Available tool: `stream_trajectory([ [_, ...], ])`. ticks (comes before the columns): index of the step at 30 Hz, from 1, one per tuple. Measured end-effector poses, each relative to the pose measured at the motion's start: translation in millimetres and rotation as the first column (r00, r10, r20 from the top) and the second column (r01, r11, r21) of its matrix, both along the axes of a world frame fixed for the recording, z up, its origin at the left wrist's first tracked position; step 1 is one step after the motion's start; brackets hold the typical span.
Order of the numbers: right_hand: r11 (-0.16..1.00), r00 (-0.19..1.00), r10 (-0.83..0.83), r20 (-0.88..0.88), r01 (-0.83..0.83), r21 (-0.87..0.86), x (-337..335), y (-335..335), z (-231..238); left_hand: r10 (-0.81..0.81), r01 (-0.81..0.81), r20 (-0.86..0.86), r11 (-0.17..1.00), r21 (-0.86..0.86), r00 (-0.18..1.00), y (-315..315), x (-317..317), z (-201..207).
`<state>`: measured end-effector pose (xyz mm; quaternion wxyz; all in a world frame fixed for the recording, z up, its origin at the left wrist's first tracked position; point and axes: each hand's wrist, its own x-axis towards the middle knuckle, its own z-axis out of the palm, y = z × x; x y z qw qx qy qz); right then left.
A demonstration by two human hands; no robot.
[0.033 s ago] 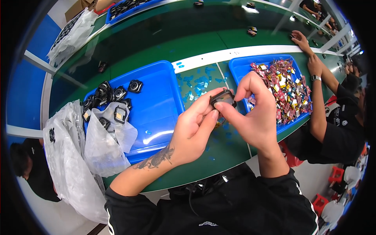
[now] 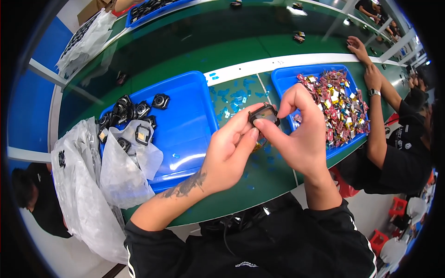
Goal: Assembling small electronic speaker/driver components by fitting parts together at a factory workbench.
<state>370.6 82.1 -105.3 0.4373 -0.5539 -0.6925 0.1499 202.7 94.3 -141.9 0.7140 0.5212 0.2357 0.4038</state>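
Note:
Between my two hands is a small black smartwatch case (image 2: 267,114), rectangular with a greyish face and short lugs. The fingers and thumb of my left hand (image 2: 230,150) close around its left and lower sides. My right hand (image 2: 303,132) presses its thumb on the case's lower edge; its bent index finger arches by the right side. Both hands hover over the green work surface, between a left blue tray (image 2: 183,139) with several black watch cases (image 2: 124,109) and a right blue tray (image 2: 283,76) heaped with small circuit parts (image 2: 334,104) in pink, gold and white.
Bits of blue film (image 2: 238,96) litter the green surface between the trays. Translucent plastic bags (image 2: 79,185) drape over the left tray's near corner. Beyond a white rail (image 2: 250,67), a green conveyor belt (image 2: 222,37) carries scattered small parts. A co-worker's arm (image 2: 378,120) reaches in at right.
Small parts on the conveyor have shifted slightly to the right. Another person's hand or arm has come into view at the top left. My hands' grip looks the same.

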Motion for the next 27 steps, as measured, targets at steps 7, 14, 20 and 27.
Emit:
stream_trajectory([
  [7,0.973,0.717,0.027,-0.697,-0.180,-0.147,7,-9,-15,0.144,-0.148,0.174,0.989,0.008,0.974,5,4,5],
  [14,0.935,0.739,0.077,-0.669,-0.287,-0.209,2,-17,-11,0.194,-0.153,-0.067,0.906,0.394,0.979,10,-4,8],
  [20,0.912,0.697,0.133,-0.704,-0.365,-0.189,14,-16,-11,0.343,-0.029,-0.290,0.687,0.726,0.893,15,-15,28],
  [27,0.943,0.780,0.094,-0.619,-0.270,-0.196,6,-14,-15,0.460,0.020,-0.359,0.593,0.805,0.812,16,-20,27],
])
